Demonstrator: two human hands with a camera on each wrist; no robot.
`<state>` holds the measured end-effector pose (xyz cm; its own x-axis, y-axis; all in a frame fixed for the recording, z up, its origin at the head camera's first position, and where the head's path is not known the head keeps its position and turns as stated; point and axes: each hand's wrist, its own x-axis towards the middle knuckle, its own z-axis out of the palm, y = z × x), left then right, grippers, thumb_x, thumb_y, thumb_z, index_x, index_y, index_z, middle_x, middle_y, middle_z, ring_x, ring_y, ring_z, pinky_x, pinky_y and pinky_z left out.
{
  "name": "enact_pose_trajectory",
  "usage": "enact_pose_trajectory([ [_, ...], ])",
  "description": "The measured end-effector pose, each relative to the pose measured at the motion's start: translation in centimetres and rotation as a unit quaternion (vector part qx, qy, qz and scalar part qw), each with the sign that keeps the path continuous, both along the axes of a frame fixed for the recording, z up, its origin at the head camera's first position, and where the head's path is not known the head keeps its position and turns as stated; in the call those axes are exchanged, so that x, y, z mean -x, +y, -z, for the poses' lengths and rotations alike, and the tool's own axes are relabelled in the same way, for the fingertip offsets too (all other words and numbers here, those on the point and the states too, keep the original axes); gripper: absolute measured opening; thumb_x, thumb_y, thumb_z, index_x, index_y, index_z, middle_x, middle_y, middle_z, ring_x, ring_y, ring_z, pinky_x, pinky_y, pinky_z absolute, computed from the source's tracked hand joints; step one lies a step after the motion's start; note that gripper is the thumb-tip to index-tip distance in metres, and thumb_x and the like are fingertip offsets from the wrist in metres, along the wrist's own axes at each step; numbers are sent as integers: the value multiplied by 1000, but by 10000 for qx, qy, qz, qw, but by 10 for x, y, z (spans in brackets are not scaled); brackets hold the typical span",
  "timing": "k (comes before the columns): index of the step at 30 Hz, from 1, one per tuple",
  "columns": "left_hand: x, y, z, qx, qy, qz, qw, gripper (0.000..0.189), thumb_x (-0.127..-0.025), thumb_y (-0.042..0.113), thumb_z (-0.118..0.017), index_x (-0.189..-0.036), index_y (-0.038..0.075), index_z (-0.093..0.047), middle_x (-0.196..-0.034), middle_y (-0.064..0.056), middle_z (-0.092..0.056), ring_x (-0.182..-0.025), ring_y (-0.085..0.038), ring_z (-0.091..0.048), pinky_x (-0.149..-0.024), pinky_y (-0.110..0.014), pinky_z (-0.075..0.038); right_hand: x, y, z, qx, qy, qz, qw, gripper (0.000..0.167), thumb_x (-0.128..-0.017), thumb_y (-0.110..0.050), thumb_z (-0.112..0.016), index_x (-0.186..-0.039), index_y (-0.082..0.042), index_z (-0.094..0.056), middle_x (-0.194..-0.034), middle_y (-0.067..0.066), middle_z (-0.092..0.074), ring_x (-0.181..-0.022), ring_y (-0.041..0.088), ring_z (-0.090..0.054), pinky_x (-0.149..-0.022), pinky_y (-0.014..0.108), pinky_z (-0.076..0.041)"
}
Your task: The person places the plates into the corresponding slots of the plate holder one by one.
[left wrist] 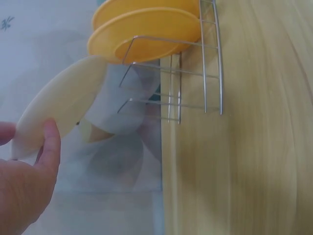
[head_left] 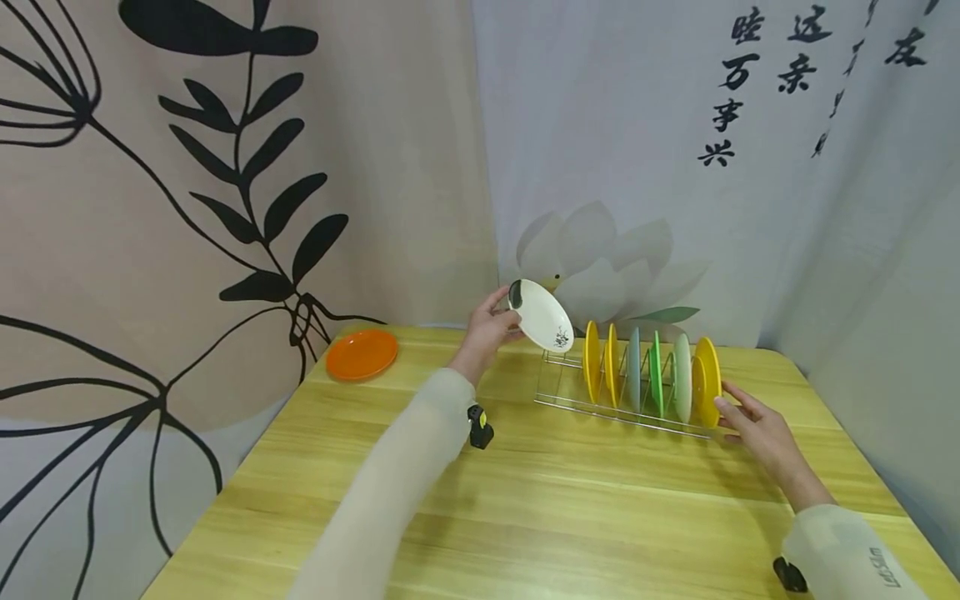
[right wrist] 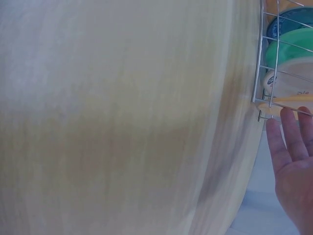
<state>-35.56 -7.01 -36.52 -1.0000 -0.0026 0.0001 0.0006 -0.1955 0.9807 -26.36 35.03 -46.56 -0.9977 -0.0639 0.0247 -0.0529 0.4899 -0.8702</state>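
My left hand (head_left: 489, 327) pinches the rim of a white oval plate (head_left: 542, 312) with a dark patch and a small printed motif. The plate is tilted above the left end of a wire dish rack (head_left: 622, 418); in the left wrist view its plain underside shows. At the rack's right end, my right hand (head_left: 761, 429) reaches to the outermost yellow plate (head_left: 707, 383). Its fingers (right wrist: 293, 139) lie extended at the rack's end in the right wrist view. Between the hands, several plates stand upright in the rack: yellow, blue-grey, a green plate (head_left: 656, 375) and a pale plate (head_left: 682, 379).
An orange plate (head_left: 362, 355) lies flat at the table's back left corner. The wooden table (head_left: 600, 517) backs onto a printed curtain (head_left: 405, 167). Bare wire slots show at the rack's left end, beside the leftmost yellow plate (left wrist: 146, 34).
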Motion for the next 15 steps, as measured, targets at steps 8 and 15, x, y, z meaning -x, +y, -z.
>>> enact_pose_trajectory([
  [8,3,20,1,437,20,117,9990,68,-87,-9,-54,-151,14,-44,-124,-27,-58,-83,-23,-63,-96,-54,-50,0,-1,-1,75,95,56,9999,74,-103,-47,-45,-156,-1,-21,-136,38,-46,-91,-4,-61,-81,39,-59],
  [15,1,33,5,706,27,219,9973,65,-89,-9,-54,-150,11,-44,-119,-24,-59,-80,-21,-60,-91,-51,-53,-1,-1,-1,78,140,89,9998,74,-104,-46,-46,-156,1,-22,-135,38,-47,-88,-7,-60,-81,40,-59],
])
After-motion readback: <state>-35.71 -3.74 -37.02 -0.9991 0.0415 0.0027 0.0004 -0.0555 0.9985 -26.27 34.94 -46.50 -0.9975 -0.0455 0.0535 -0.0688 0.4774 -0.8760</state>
